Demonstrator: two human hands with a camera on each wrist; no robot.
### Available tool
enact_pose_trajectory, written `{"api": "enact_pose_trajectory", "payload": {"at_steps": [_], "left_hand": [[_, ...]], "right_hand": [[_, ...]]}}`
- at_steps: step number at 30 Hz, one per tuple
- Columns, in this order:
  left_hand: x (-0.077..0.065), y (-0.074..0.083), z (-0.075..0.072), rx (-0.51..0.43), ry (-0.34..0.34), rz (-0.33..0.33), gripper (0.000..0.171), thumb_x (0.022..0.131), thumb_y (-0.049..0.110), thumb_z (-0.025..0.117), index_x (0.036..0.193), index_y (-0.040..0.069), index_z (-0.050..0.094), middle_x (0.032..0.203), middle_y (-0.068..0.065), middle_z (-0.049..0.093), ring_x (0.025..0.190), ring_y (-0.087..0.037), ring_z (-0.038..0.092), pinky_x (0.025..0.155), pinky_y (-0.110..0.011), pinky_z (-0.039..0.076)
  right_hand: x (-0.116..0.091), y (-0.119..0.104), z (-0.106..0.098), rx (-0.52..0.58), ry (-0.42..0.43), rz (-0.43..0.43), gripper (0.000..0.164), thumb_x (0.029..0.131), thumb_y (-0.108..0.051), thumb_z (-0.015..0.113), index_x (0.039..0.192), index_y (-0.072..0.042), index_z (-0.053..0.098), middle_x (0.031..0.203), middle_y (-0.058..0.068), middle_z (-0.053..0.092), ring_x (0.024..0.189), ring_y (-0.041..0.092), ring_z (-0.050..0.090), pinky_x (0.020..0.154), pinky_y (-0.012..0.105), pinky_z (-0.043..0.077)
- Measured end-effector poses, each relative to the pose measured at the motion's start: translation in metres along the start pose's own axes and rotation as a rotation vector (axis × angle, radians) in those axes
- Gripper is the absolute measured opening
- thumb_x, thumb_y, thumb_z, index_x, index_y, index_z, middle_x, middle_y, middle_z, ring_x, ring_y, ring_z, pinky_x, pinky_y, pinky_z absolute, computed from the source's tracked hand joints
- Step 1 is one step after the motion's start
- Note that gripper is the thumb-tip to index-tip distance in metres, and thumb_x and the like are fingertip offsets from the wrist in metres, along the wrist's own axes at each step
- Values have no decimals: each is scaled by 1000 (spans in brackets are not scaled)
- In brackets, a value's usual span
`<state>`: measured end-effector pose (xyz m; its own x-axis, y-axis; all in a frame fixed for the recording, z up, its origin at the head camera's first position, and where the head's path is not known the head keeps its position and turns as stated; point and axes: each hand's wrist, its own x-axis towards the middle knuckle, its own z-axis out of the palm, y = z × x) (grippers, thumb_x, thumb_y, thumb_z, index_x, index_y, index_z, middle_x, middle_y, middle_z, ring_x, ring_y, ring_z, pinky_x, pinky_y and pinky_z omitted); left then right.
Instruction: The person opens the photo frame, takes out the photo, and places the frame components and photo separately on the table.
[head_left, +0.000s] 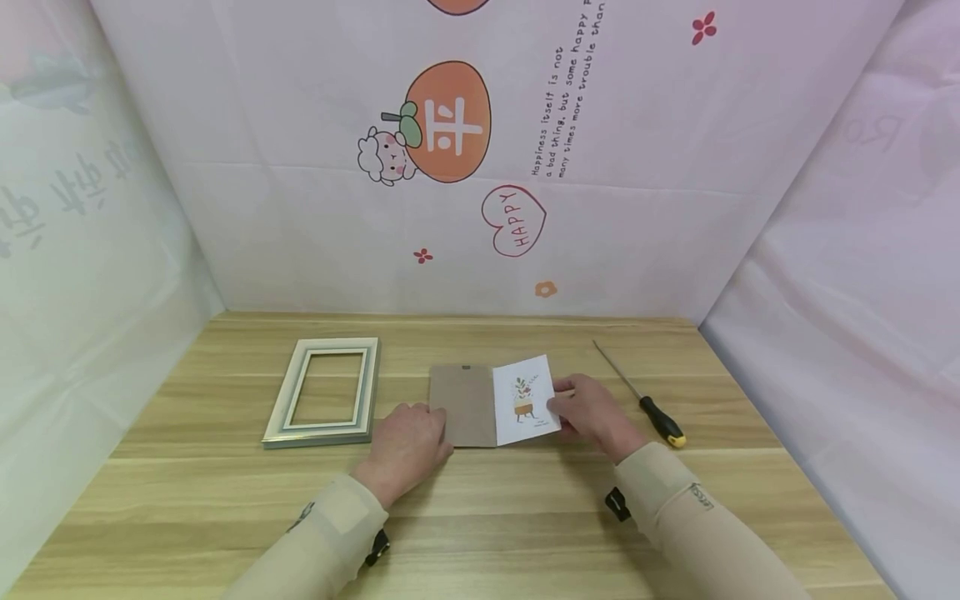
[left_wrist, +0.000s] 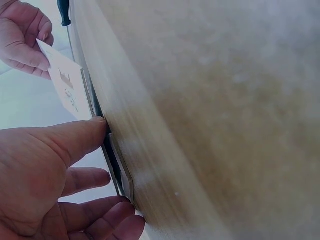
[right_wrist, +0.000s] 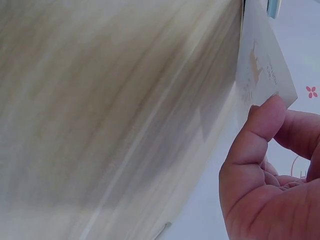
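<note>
A brown picture-frame backing board lies flat near the middle of the table, a small dark clip at its far edge. My left hand grips the board at its near left corner; in the left wrist view its thumb presses on the near edge. Between thumb and index finger my right hand pinches the right edge of a white card printed with a potted plant. That card tilts up, its left side by the board's right edge. The right wrist view shows the thumb on the card's corner.
At the left lies an empty cream and grey picture frame. A screwdriver with a black and yellow handle lies at the right, its shaft pointing away. White printed cloth hangs behind the wooden table and on both sides.
</note>
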<state>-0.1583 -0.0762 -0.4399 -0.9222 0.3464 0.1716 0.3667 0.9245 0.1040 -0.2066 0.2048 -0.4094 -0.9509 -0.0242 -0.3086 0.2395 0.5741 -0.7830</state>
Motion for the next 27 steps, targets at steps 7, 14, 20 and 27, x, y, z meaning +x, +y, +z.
{"api": "enact_pose_trajectory", "payload": {"at_steps": [7, 14, 20, 27], "left_hand": [[0, 0, -1, -15, -9, -3, 29, 87, 33, 83, 85, 9, 67, 80, -9, 69, 67, -25, 63, 53, -40, 54], [0, -1, 0, -18, 5, -7, 32, 87, 33, 83, 83, 8, 65, 79, -9, 68, 66, -25, 63, 53, -40, 54], [0, -1, 1, -16, 22, -10, 33, 86, 33, 83, 79, 7, 64, 75, -8, 66, 65, -26, 63, 52, -40, 54], [0, -2, 2, -14, 30, -9, 34, 85, 32, 84, 76, 7, 62, 70, -7, 63, 62, -25, 62, 50, -39, 53]], "right_hand": [[-2, -6, -4, -27, 20, -40, 44, 100, -11, 62, 141, 5, 54, 114, 21, 66, 85, 20, 67, 74, 36, 61], [-5, -15, -7, -34, 21, -51, 46, 102, -15, 62, 143, 2, 53, 115, 20, 66, 85, 21, 66, 79, 39, 61], [-7, -25, -6, -6, 3, -65, 47, 102, -16, 62, 145, 2, 52, 114, 19, 68, 86, 22, 65, 80, 39, 61], [-6, -33, 2, 36, 3, -80, 46, 102, -14, 62, 145, 1, 52, 115, 19, 68, 85, 22, 65, 77, 38, 60]]}}
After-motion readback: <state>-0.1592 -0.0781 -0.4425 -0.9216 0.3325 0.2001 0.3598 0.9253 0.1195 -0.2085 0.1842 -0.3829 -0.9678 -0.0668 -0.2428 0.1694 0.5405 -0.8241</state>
